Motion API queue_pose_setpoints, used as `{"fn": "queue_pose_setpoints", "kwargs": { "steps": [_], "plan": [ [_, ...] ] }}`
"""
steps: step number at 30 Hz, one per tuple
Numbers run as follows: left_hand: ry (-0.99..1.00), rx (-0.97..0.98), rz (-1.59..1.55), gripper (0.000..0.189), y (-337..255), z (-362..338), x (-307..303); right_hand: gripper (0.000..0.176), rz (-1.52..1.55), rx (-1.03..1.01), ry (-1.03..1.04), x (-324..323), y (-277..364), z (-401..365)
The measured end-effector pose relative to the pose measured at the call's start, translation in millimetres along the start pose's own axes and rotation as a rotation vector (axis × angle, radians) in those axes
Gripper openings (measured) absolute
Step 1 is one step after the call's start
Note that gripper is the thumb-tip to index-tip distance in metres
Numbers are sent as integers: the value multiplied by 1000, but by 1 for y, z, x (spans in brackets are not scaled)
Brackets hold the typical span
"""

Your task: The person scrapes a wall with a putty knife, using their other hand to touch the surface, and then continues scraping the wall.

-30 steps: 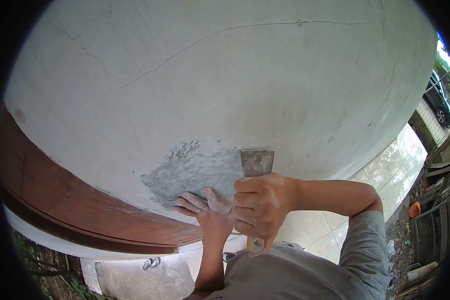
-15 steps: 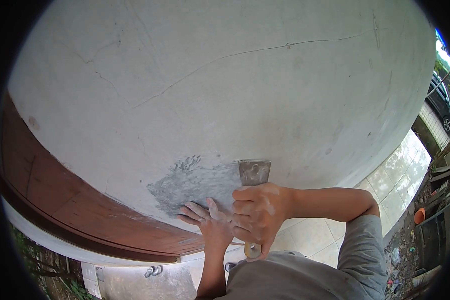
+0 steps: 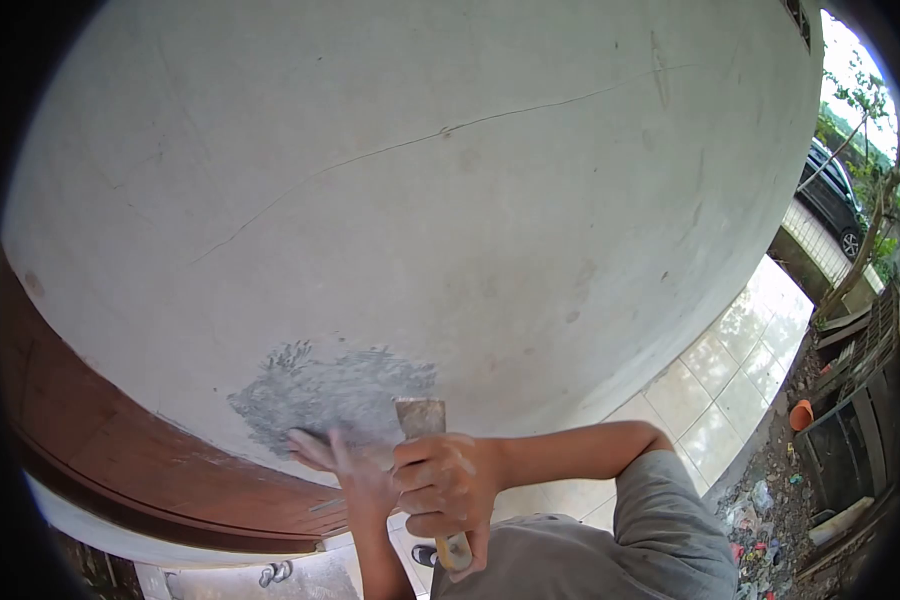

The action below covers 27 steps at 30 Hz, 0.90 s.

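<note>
My right hand (image 3: pixel 448 482) is wrapped round the handle of a putty knife (image 3: pixel 421 418), whose broad metal blade points up toward the wall. The end of its pale handle shows below my fist. Whether the blade edge touches the wall cannot be made out. My left hand (image 3: pixel 358 478), dusted white and slightly blurred, has its fingers stretched out at the lower edge of a rough grey patch (image 3: pixel 330 393) on the white wall (image 3: pixel 420 230). White residue also marks my right knuckles.
A long thin crack (image 3: pixel 446 131) runs across the wall. A reddish-brown door (image 3: pixel 120 430) lies at the lower left. Light floor tiles (image 3: pixel 715 370), rubble (image 3: pixel 755 520), an orange pot (image 3: pixel 801 415) and wooden boards (image 3: pixel 860 440) lie to the right. A car (image 3: pixel 832 190) stands beyond.
The view has swung right, so wall and patch appear farther left and lower. The putty knife has dropped below the patch's upper edge and its blade looks shorter. My left fingers remain near the patch.
</note>
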<state>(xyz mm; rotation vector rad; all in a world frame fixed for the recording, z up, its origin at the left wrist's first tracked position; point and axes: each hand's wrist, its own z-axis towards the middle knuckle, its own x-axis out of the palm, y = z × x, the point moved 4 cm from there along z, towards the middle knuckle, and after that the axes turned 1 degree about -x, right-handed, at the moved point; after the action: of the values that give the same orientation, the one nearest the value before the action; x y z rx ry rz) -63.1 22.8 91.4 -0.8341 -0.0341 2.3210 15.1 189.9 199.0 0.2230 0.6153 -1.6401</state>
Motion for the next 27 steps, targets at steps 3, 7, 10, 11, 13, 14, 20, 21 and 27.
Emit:
{"fn": "queue_pose_setpoints", "kwargs": {
  "steps": [3,7,10,11,13,14,20,21,27],
  "plan": [
    [-314,259,-132,104,-21,-11,-29,62,322,200,-63,12,20,-12],
    [262,353,-306,36,-61,-9,-52,63,643,368,50,45,55,-33],
    [306,302,-520,19,-69,-6,-52,58,675,464,27,47,62,-36],
    [355,275,-624,16,-66,-8,-49,59,686,480,0,44,64,-36],
    [379,320,-640,11,-59,-11,-45,61,689,505,-32,38,66,-36],
    [400,358,-636,10,-56,-12,-45,61,682,510,-14,32,64,-35],
    [293,490,-382,6,-42,2,-51,53,236,972,-22,-15,75,-17],
    [289,491,-375,6,-43,6,-54,57,57,1325,-31,-18,84,-24],
    [288,669,-384,9,-45,27,-66,67,252,1666,31,8,121,-24]
  ]
}}
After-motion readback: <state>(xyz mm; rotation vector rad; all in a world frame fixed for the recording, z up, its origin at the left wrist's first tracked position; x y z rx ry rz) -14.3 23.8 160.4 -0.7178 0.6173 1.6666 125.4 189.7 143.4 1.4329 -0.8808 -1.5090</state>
